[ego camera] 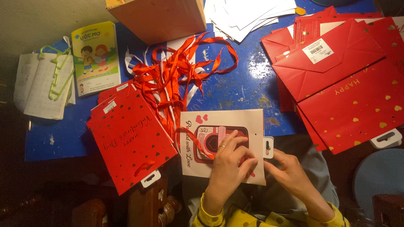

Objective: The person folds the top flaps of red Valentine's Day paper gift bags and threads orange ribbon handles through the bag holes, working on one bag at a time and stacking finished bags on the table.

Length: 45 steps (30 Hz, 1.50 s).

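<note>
Cream paper with a pink camera picture makes up the flat gift bag (227, 126) we see under the left hand (229, 162), whose ringed fingers lie spread and pressing on its lower right part, while the right hand (290, 170) pinches with narrowed fingers at the bag's right edge, just below the white plastic hanger tab (268, 147). Outward, a tangle of red satin ribbons (176, 71) overlaps the bag's left edge, a stack of red heart-dotted paper bags (128, 134) overhangs the scuffed blue table (248, 88) on the left, a bigger red pile (349, 84) crowds the right, and bare blue shows only between them.
</note>
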{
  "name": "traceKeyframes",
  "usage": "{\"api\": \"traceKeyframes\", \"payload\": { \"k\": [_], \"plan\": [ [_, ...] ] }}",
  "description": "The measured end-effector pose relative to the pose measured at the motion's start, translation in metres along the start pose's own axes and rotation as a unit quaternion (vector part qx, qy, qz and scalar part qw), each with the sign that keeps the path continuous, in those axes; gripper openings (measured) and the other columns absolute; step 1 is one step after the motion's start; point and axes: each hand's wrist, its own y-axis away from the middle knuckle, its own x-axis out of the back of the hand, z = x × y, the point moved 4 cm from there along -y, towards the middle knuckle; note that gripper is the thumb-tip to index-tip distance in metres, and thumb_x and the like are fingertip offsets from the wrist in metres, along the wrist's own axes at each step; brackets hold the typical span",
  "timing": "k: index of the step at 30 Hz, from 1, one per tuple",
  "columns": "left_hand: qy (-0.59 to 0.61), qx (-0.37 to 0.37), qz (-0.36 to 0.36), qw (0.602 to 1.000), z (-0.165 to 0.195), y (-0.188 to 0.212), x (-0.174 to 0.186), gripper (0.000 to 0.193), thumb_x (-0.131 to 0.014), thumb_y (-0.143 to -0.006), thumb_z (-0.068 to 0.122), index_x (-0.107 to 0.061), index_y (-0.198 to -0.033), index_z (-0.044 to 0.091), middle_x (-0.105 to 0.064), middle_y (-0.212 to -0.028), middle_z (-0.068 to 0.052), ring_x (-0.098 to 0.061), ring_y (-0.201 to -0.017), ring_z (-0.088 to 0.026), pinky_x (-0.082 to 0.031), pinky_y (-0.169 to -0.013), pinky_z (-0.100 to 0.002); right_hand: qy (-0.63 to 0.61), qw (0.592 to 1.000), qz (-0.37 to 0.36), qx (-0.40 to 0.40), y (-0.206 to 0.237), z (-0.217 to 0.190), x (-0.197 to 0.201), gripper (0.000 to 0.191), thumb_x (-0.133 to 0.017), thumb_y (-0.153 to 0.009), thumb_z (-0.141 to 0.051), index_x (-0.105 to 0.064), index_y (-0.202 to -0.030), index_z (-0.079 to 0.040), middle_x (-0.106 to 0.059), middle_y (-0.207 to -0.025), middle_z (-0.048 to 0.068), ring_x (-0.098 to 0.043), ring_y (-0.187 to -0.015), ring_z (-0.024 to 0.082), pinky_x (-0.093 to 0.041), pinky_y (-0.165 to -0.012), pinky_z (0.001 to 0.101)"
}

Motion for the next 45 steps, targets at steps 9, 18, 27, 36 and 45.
{"api": "traceKeyframes", "payload": {
  "k": [9,18,27,36,45],
  "plan": [
    [0.015,0.001,0.005,1.0,0.001,-0.004,0.001,0.018,-0.081,-0.079,0.019,-0.072,-0.084,0.004,-0.068,-0.124,-0.015,-0.055,-0.135,-0.042,-0.046,-0.107,-0.048,-0.032,0.997,0.04,-0.051,0.002,0.009,0.003,0.034,-0.061,-0.088,-0.008,-0.066,-0.122,-0.001,-0.078,-0.103,0.007,-0.068,-0.094,0.012,-0.054,-0.084,0.0281],
    [0.041,0.025,0.001,0.999,0.001,-0.007,0.005,0.02,-0.081,-0.082,0.021,-0.073,-0.085,0.003,-0.067,-0.125,-0.017,-0.057,-0.135,-0.039,-0.047,-0.106,-0.046,-0.188,0.978,0.001,-0.092,0.005,0.055,0.011,0.026,-0.062,-0.093,-0.008,-0.066,-0.116,0.003,-0.075,-0.11,0.011,-0.07,-0.105,0.017,-0.054,-0.094,0.0334],
    [0.038,0.01,-0.006,0.999,0.008,-0.008,0.01,0.028,-0.084,-0.079,0.026,-0.072,-0.087,0.002,-0.064,-0.128,-0.02,-0.055,-0.135,-0.041,-0.046,-0.106,-0.048,-0.13,0.99,-0.024,-0.049,-0.002,0.019,-0.004,0.034,-0.067,-0.09,-0.005,-0.07,-0.123,0.0,-0.078,-0.11,0.006,-0.069,-0.1,0.011,-0.056,-0.089,0.0307],
    [-0.013,0.009,0.003,1.0,0.019,-0.007,0.001,0.03,-0.077,-0.082,0.027,-0.065,-0.082,0.0,-0.06,-0.124,-0.022,-0.05,-0.138,-0.045,-0.044,-0.109,-0.052,-0.021,1.0,0.006,0.016,0.0,0.003,0.0,0.026,-0.065,-0.087,-0.001,-0.073,-0.112,-0.001,-0.077,-0.103,0.005,-0.071,-0.094,0.013,-0.056,-0.083,0.0288],
    [0.012,0.009,0.023,1.0,0.015,-0.008,0.001,0.021,-0.075,-0.082,0.021,-0.067,-0.082,0.001,-0.062,-0.127,-0.023,-0.052,-0.136,-0.047,-0.045,-0.109,-0.052,-0.071,0.993,0.091,-0.04,0.006,0.011,0.002,0.014,-0.059,-0.098,-0.007,-0.07,-0.104,0.001,-0.078,-0.095,0.008,-0.072,-0.09,0.011,-0.058,-0.081,0.0256]
  ]
}}
